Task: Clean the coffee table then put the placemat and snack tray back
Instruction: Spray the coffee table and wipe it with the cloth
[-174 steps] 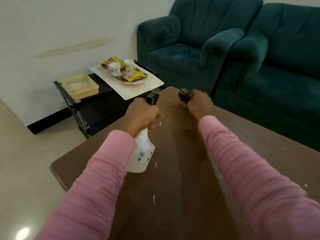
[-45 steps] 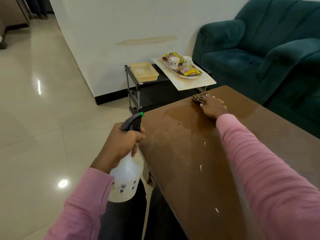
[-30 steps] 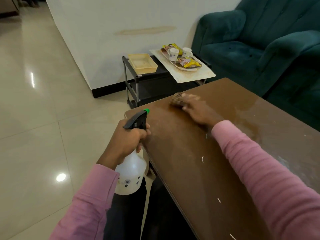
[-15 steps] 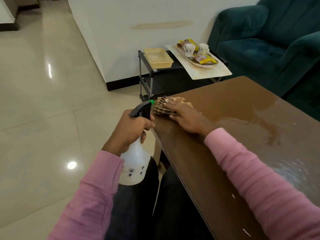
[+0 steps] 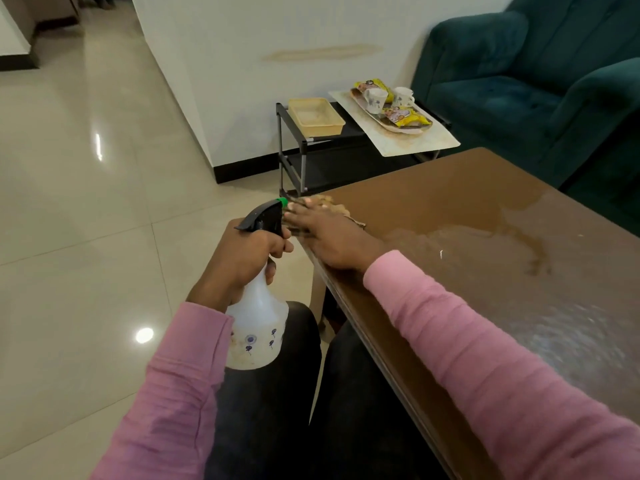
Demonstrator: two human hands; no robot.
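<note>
You are wearing a pink long-sleeved top (image 5: 519, 393), its knit sleeves (image 5: 180, 375) creasing in soft rings and ending at the wrists just behind your left hand (image 5: 242, 261) and right hand (image 5: 332, 239). Beneath your hands, dark trousers (image 5: 277, 417) are covering both of your legs.

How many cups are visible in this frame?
2. The left cup and the right cup stand side by side toward the far end of the snack tray, which lies on the placemat. No other shows; little there is hidden.

Glossy wet brown coffee table (image 5: 485, 216); velvety sofa (image 5: 540, 84); glossy floor tiles (image 5: 69, 209).
</note>
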